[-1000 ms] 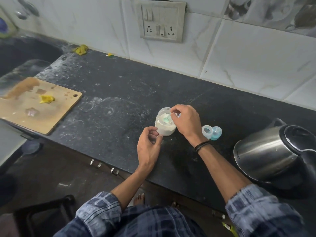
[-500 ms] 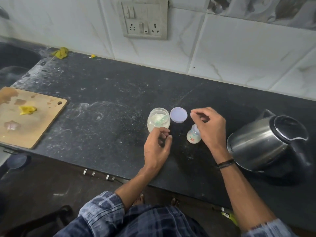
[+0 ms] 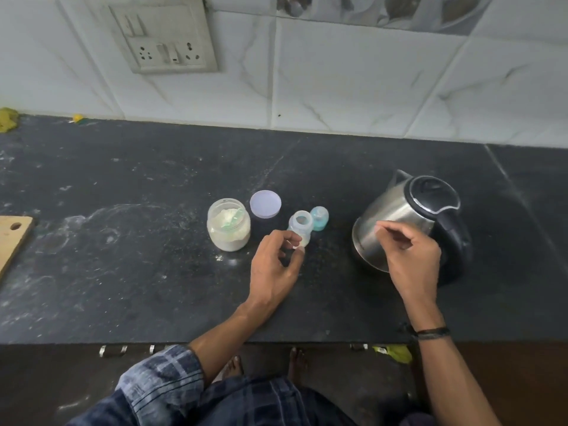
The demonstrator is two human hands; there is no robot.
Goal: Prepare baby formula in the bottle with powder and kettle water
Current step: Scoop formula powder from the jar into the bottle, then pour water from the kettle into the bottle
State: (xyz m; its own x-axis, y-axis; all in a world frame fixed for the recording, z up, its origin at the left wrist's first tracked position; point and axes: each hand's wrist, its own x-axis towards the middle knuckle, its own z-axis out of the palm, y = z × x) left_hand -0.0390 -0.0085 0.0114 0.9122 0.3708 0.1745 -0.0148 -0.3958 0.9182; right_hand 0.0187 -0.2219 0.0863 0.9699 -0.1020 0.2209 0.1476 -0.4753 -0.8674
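Standing on the table point(image 3: 123, 179), the steel kettle point(image 3: 396, 216) waits; the right grip point(image 3: 408, 250) hangs loose before it, holding nothing. The powder jar point(image 3: 229, 229) is open, lid point(image 3: 265, 203) beside it. The left grip point(image 3: 275, 265) pinches the baby bottle point(image 3: 300, 226): powder seems in, water not yet.

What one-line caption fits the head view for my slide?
Left hand holds the open baby bottle beside the powder jar while the right hand hovers by the steel kettle.
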